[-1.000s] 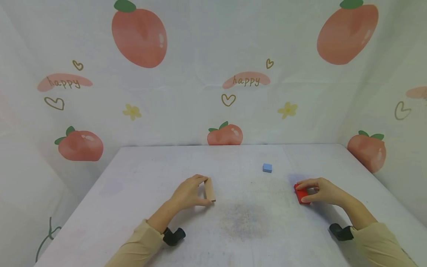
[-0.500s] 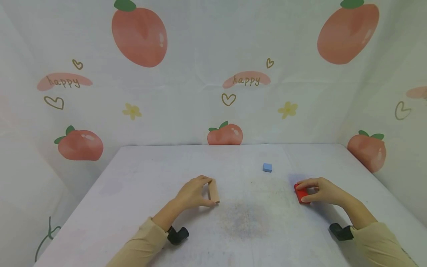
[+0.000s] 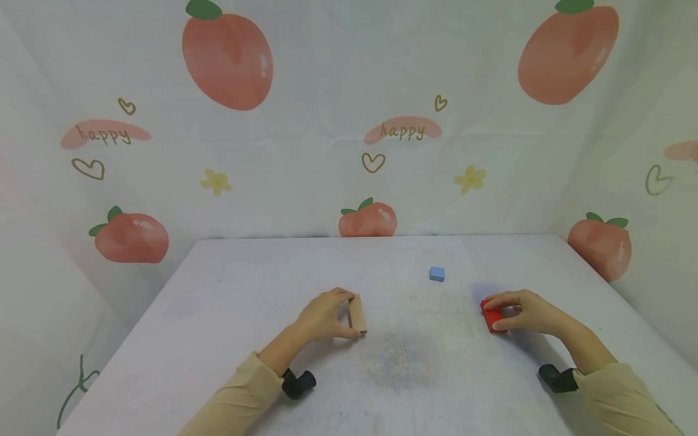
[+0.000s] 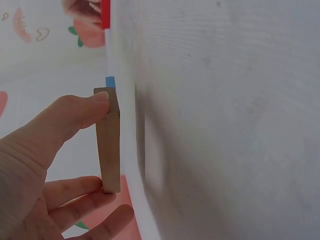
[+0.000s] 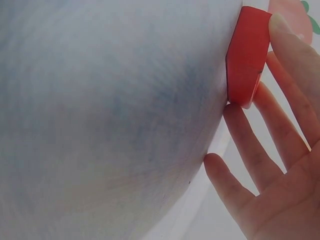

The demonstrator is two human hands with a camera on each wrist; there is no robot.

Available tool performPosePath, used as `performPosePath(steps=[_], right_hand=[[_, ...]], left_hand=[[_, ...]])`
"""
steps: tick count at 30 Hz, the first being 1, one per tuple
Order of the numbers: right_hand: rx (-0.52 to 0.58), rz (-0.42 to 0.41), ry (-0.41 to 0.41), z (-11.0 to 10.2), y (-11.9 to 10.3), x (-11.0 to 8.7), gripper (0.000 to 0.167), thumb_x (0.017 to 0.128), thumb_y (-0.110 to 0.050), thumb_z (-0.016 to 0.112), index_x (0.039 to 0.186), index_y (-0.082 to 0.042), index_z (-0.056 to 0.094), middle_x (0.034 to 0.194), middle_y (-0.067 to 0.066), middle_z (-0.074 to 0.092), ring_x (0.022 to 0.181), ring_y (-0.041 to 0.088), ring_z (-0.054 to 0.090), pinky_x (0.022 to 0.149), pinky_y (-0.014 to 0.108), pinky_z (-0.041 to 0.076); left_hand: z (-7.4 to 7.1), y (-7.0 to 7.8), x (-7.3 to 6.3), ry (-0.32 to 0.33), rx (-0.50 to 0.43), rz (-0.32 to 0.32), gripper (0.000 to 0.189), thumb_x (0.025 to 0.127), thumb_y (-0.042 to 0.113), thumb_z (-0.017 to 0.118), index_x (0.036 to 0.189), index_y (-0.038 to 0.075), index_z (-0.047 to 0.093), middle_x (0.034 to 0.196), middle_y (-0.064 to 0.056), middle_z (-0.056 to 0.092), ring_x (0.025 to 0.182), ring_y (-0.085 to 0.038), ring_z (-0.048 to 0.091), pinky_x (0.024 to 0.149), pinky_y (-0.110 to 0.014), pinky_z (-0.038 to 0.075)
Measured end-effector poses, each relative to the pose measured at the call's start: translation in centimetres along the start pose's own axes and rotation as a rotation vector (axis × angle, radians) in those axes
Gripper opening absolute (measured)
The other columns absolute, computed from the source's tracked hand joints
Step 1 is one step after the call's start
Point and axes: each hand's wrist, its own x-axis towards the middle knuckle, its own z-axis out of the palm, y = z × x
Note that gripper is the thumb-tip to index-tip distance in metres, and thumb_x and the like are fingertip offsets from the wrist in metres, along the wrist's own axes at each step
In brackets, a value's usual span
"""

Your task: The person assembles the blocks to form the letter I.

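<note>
Near the middle of the table, my left hand [image 3: 322, 316] pinches a flat, oblong wooden block [image 3: 357, 313] by its two ends, thumb at the near end. In the left wrist view the wooden block [image 4: 109, 150] stands off the tabletop, its shadow falling apart from it. My right hand [image 3: 533, 312] grips a red block [image 3: 492, 316] between thumb and fingers, at the right of the table. The right wrist view shows that red block [image 5: 247, 55] down against the table surface, with the outer fingers spread beside it.
A small blue block [image 3: 437, 274] lies farther back, between the two hands. The white table [image 3: 403, 412] bears a dark smudge in the middle. Behind it hangs a white curtain [image 3: 305, 181] printed with peaches, and black wrist cameras [image 3: 299, 384] sit at both cuffs.
My left hand has carried the wooden block steadily to the right and slightly nearer to me. The right hand, the red block and the blue block have stayed where they were.
</note>
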Motion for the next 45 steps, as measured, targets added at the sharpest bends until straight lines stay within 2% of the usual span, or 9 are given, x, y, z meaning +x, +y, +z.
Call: performPosePath(steps=[13, 26, 45], right_hand=[[0.003, 0.001, -0.002, 0.1, 0.2, 0.0, 0.036, 0.077, -0.023, 0.074, 0.109, -0.008, 0.068, 0.121, 0.024, 0.058, 0.111, 0.042, 0.049, 0.089, 0.061, 0.044], [0.010, -0.008, -0.011, 0.0, 0.2, 0.0, 0.035, 0.078, -0.021, 0.074, 0.110, -0.007, 0.068, 0.122, 0.025, 0.058, 0.111, 0.042, 0.049, 0.090, 0.061, 0.043], [0.019, -0.011, -0.007, 0.0, 0.1, 0.0, 0.036, 0.077, -0.022, 0.074, 0.110, -0.007, 0.068, 0.121, 0.025, 0.058, 0.111, 0.041, 0.049, 0.089, 0.062, 0.044]], left_hand=[[0.8, 0.8, 1.1, -0.022, 0.040, 0.020, 0.073, 0.070, 0.038, 0.079, 0.129, 0.003, 0.053, 0.129, -0.013, 0.056, 0.117, -0.031, 0.055, 0.097, -0.045, 0.045], [1.6, 1.7, 1.8, -0.064, 0.066, -0.008, 0.071, 0.072, 0.040, 0.077, 0.131, 0.007, 0.053, 0.130, -0.008, 0.056, 0.118, -0.027, 0.054, 0.098, -0.043, 0.045], [1.8, 2.7, 2.9, -0.091, 0.095, 0.010, 0.070, 0.072, 0.041, 0.078, 0.130, 0.011, 0.055, 0.129, -0.005, 0.058, 0.117, -0.023, 0.055, 0.098, -0.039, 0.044]])
